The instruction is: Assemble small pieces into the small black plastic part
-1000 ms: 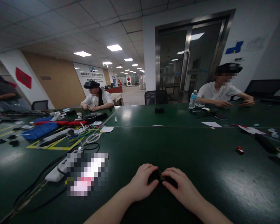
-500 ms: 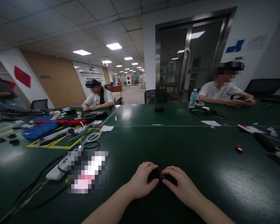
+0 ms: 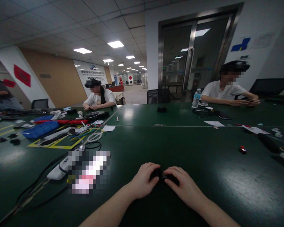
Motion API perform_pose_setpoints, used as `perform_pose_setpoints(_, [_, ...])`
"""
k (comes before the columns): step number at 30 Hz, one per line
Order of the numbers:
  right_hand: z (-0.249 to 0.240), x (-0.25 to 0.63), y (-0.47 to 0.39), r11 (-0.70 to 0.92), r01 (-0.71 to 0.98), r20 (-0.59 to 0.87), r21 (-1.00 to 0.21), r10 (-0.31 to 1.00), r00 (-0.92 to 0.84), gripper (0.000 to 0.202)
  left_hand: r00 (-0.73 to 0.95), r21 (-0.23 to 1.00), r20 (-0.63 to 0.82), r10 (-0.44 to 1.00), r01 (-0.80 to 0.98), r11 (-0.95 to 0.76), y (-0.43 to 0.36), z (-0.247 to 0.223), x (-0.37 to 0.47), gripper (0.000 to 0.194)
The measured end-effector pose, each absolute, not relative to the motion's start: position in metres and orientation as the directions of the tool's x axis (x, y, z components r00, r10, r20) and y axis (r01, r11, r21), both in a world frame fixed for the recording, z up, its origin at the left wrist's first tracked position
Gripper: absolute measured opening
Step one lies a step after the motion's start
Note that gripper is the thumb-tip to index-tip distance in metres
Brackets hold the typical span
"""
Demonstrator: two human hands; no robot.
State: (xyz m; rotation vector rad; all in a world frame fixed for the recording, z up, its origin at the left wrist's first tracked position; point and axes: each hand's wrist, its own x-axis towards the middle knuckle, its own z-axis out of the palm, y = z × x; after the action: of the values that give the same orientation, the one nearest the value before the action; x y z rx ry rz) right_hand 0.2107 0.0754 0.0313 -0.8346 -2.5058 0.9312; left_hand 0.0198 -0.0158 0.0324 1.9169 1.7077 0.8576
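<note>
A small black object [image 3: 160, 173] sits low over the green table [image 3: 142, 145], between my two hands; its kind is too dark to make out. My left hand [image 3: 146, 179] grips its left end, thumb below and fingers curled over the top. From the other side my right hand [image 3: 178, 179] pinches the right end the same way. The fingertips of both hands almost meet at the middle of the object. Much of it is hidden behind the fingers.
Left of my arms lie a white power strip [image 3: 59, 170], cables and a pixelated bright object [image 3: 92, 171]. Farther left is a blue tray [image 3: 40, 129]. A small red-and-black item [image 3: 242, 149] lies right. Two people sit across, near a water bottle [image 3: 196, 98].
My hands keep their hold on the black object, with only a tiny shift of the fingers. The whole view has moved slightly.
</note>
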Motion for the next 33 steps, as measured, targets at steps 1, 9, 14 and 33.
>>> perform_pose_setpoints(1, [0.032,0.211,0.075,0.612,0.41,0.104,-0.676,0.63,-0.769,0.023,0.048,0.679,0.162,0.986,0.719,-0.146,-0.016,0.032,0.02,0.042])
perform_pose_setpoints(9, [0.035,0.209,0.075,0.62,0.389,0.126,-0.682,0.622,-0.772,0.021,0.057,0.66,0.204,0.977,0.73,-0.18,-0.014,0.027,0.019,0.043])
perform_pose_setpoints(14, [0.036,0.209,0.074,0.602,0.39,0.127,-0.696,0.639,-0.759,0.02,0.058,0.658,0.194,0.979,0.733,-0.174,-0.015,0.027,0.018,0.046])
perform_pose_setpoints(33, [0.029,0.211,0.077,0.563,0.327,0.163,-0.759,0.65,-0.742,0.02,0.051,0.661,0.194,0.98,0.731,-0.169,-0.015,0.028,0.019,0.044])
